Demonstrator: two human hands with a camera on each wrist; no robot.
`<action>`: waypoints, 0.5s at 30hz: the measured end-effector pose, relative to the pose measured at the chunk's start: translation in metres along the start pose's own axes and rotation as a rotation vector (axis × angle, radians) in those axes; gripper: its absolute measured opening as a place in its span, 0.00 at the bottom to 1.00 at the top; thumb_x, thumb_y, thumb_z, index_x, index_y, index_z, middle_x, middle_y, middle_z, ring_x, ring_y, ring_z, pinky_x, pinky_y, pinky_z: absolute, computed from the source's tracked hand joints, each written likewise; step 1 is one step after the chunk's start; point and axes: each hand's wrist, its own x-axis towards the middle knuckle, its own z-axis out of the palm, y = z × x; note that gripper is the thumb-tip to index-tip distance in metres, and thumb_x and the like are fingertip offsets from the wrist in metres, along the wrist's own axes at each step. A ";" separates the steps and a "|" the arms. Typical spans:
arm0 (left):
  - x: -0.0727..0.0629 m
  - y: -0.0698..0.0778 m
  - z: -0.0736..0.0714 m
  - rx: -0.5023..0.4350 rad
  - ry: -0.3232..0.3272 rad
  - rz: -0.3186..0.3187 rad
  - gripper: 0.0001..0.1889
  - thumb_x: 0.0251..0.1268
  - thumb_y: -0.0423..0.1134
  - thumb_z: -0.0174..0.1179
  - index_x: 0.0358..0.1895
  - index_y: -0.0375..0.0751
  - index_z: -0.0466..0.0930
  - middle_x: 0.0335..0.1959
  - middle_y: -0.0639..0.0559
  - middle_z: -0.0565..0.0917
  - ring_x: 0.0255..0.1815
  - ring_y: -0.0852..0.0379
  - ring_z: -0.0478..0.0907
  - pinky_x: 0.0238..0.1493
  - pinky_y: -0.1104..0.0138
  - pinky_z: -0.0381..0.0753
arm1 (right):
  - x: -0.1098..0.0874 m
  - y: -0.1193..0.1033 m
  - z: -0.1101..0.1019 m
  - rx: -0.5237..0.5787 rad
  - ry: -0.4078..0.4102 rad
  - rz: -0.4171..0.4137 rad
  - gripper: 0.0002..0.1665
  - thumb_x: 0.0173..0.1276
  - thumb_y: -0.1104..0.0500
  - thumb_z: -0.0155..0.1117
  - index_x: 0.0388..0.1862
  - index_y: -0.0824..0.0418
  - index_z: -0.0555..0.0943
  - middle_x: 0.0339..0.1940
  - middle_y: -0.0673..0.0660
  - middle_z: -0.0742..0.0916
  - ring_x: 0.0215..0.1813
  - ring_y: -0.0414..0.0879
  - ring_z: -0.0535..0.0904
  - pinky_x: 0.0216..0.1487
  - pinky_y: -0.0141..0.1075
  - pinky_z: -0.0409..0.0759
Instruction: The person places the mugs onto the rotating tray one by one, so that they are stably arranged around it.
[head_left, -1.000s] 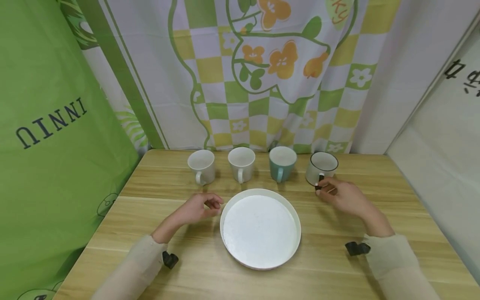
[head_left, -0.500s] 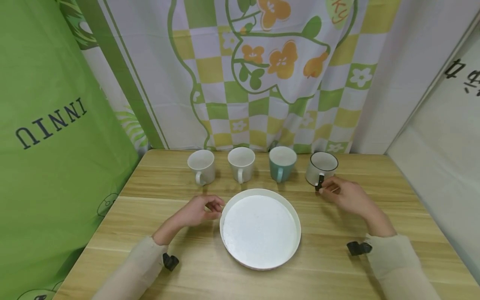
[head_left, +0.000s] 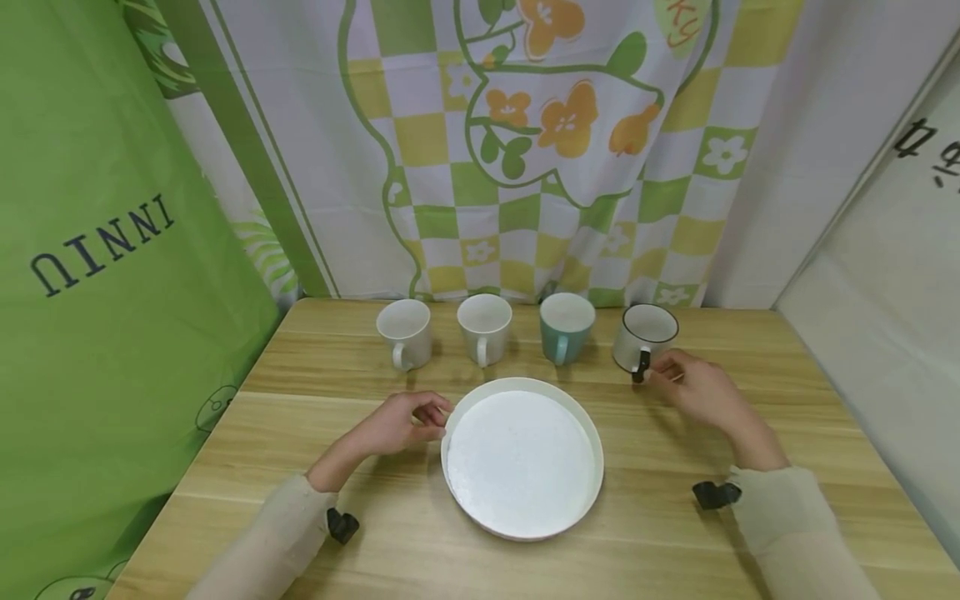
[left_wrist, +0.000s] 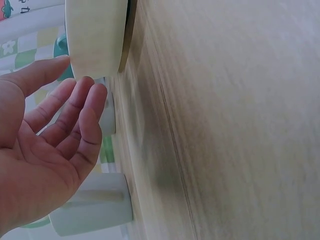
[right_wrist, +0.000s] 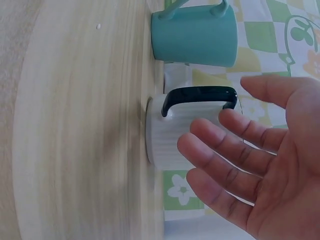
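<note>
My right hand is beside the black handle of a white mug with a dark rim, at the right end of a row of mugs. Its fingers are loosely bent, with nothing between them in the right wrist view. My left hand is at the left edge of a round white tray, fingertips right by its rim. In the left wrist view the thumb and fingers are relaxed and spread apart, just below the tray's side wall.
A teal mug and two white mugs, one in the middle and one at the left, stand upright along the table's back, handles toward me. A patterned curtain hangs behind the wooden table.
My right fingers have drawn slightly back to the right from the mug's black handle, which now shows more fully. My left hand has shifted slightly toward the tray's rim. Mugs and tray stay put.
</note>
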 end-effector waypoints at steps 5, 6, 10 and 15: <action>0.000 0.000 0.001 -0.032 -0.016 -0.024 0.17 0.64 0.32 0.67 0.55 0.32 0.79 0.39 0.47 0.87 0.42 0.56 0.84 0.48 0.65 0.84 | 0.003 0.001 0.002 -0.014 0.010 0.027 0.23 0.78 0.44 0.52 0.52 0.63 0.80 0.46 0.63 0.88 0.48 0.59 0.84 0.47 0.52 0.81; 0.000 -0.001 0.001 -0.038 -0.020 -0.032 0.18 0.64 0.32 0.67 0.55 0.33 0.79 0.39 0.47 0.87 0.42 0.56 0.84 0.49 0.66 0.84 | 0.004 0.002 0.003 -0.017 0.012 0.029 0.24 0.78 0.44 0.51 0.52 0.63 0.80 0.46 0.64 0.88 0.48 0.59 0.84 0.47 0.53 0.81; -0.001 -0.002 0.002 -0.052 -0.032 -0.053 0.19 0.65 0.33 0.66 0.57 0.34 0.78 0.40 0.48 0.87 0.43 0.58 0.84 0.48 0.68 0.83 | 0.008 0.002 0.004 -0.019 0.009 0.039 0.26 0.79 0.43 0.49 0.54 0.63 0.79 0.46 0.65 0.88 0.46 0.59 0.84 0.43 0.50 0.81; -0.003 -0.003 0.003 -0.066 -0.034 -0.047 0.19 0.65 0.33 0.66 0.58 0.34 0.76 0.40 0.46 0.87 0.43 0.56 0.84 0.49 0.68 0.83 | 0.012 0.001 0.007 -0.017 0.010 0.056 0.26 0.79 0.42 0.47 0.52 0.62 0.79 0.45 0.65 0.88 0.44 0.57 0.84 0.39 0.46 0.79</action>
